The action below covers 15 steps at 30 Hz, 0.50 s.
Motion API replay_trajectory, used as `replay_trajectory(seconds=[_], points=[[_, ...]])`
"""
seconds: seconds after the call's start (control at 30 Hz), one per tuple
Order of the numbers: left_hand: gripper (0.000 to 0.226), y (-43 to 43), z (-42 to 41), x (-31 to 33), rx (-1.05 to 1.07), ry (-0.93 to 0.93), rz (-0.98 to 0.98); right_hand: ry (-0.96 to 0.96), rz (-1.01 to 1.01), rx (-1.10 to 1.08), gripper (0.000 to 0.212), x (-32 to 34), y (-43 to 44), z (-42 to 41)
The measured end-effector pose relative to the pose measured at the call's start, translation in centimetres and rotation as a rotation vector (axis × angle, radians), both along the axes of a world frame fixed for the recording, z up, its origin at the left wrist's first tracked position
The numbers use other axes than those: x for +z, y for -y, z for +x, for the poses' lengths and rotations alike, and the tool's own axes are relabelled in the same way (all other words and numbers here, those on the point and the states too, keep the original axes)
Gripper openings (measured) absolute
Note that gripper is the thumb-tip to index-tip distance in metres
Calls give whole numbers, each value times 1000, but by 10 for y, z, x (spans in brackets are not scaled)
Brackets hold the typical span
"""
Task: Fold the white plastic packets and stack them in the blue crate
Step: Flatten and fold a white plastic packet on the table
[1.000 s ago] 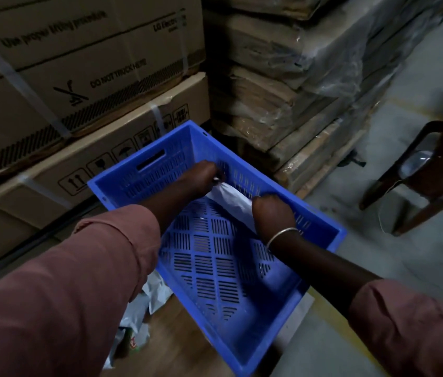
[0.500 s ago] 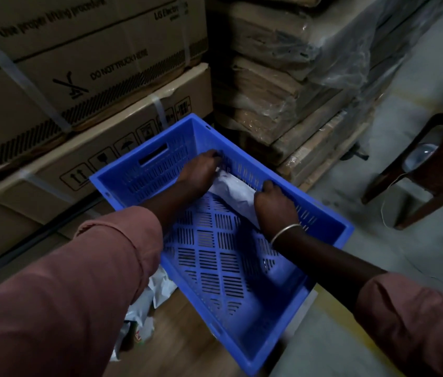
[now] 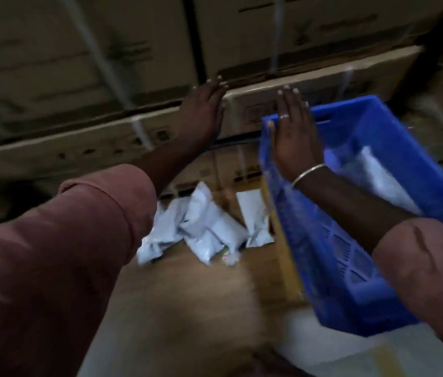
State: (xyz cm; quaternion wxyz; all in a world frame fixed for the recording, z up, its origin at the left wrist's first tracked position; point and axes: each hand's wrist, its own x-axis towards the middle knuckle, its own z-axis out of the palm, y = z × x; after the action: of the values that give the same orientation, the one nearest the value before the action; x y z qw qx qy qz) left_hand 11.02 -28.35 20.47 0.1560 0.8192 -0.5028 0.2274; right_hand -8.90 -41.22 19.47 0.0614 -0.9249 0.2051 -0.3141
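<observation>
The left hand (image 3: 204,112) is released, its fingers straight, holding nothing, in front of the stacked brown cardboard cartons (image 3: 78,77). The right hand (image 3: 293,134) is also released and flat above the left corner of the blue perforated plastic crate (image 3: 405,137). One folded white plastic packet (image 3: 378,180) lies inside the crate by its far wall. A loose pile of white plastic packets (image 3: 204,229) lies on the wooden surface (image 3: 182,295) just beside the crate.

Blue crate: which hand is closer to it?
Right. The right hand is over the blue crate, at its left rim; the left hand is farther left, by cardboard boxes.
</observation>
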Motion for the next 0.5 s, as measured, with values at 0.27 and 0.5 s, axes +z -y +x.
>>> replay_trajectory(seconds=[0.27,0.5], points=[[54,-233,44,-80,382,-186,122,-93,66,285,51,-63,-187,124],[53,-284,17,-197,337,-419,212,-392,133,249,52,-185,-262,125]])
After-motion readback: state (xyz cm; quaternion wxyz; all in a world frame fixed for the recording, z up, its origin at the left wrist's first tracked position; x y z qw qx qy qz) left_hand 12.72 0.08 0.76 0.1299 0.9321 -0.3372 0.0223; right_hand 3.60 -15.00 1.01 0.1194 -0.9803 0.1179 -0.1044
